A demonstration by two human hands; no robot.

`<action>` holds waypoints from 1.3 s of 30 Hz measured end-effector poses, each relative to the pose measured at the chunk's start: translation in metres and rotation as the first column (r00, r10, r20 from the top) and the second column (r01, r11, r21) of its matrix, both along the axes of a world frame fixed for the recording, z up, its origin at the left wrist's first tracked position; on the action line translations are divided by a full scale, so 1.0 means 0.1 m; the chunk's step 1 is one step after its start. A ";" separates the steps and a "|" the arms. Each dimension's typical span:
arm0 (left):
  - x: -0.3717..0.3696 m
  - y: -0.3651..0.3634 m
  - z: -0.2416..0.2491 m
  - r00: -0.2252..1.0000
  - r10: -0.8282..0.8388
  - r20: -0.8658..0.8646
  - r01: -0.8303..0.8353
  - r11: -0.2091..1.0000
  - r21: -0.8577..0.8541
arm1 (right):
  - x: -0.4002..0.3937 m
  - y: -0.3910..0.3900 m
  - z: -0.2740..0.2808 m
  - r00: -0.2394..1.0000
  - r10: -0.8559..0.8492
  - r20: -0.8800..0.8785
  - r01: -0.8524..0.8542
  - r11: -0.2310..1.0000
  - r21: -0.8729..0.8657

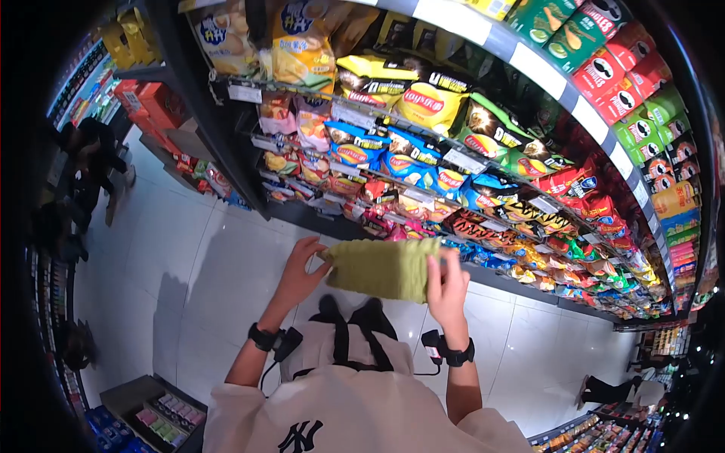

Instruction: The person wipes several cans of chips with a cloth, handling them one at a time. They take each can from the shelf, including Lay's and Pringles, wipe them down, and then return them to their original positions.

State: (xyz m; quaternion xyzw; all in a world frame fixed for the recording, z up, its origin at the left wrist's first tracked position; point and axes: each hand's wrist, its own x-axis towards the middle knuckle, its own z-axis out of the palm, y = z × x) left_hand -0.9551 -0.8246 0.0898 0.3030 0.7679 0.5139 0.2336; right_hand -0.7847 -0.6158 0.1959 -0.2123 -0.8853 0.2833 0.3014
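Note:
A yellow-green folded cloth [384,269] with a ribbed, wrinkled surface is held out flat in front of my body, above the floor. My left hand [304,263] pinches its left end between thumb and fingers. On the other side, my right hand [448,283] grips the right end, thumb on the near face and the other fingers partly hidden behind it. Beyond the cloth are shelves of bagged chips, among them a yellow Lay's bag [427,106] and a blue Lay's bag [411,162]; neither hand touches them.
Pringles cans [604,68] line the upper right shelf. A dark shelf post [226,143] stands at the left end of the rack. Glossy white floor tiles [204,257] lie below. People in dark clothes [94,162] are at the far left, and another person [615,389] is at the lower right.

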 end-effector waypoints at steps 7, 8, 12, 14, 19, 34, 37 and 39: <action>0.42 0.40 0.21 0.907 -0.367 0.208 0.354 0.930 0.099 | -0.27 -0.43 0.25 0.926 0.351 0.139 -0.370 0.916 0.153; 0.49 0.44 -0.32 0.889 -0.326 0.323 0.214 0.917 0.337 | -0.34 -0.55 0.21 0.897 0.433 0.092 -0.442 0.885 0.145; 0.50 0.26 0.16 0.828 -0.412 0.379 0.330 0.906 0.265 | -0.44 -0.95 0.09 0.661 0.742 0.115 -0.667 0.651 -0.364; 0.50 0.17 0.28 0.811 -0.404 0.423 0.318 0.912 0.260 | -0.48 -0.94 0.24 0.644 0.755 0.124 -0.677 0.638 -0.367; 0.35 0.18 0.49 0.819 -0.355 0.451 0.255 0.929 0.267 | -0.50 -0.66 0.23 0.733 0.679 -0.040 -0.631 0.655 -0.415; 0.12 0.45 0.78 0.854 -0.303 0.423 0.141 0.918 0.371 | -1.10 0.78 1.66 0.965 0.262 -0.003 -0.232 0.860 0.455; 0.13 0.43 0.79 0.852 -0.289 0.436 0.117 0.917 0.380 | -1.43 1.19 2.52 0.951 0.132 -0.279 0.059 0.810 0.583; 0.14 0.42 0.80 0.856 -0.280 0.435 0.100 0.915 0.392 | -1.69 1.42 2.97 0.866 0.102 -0.490 0.276 0.720 0.637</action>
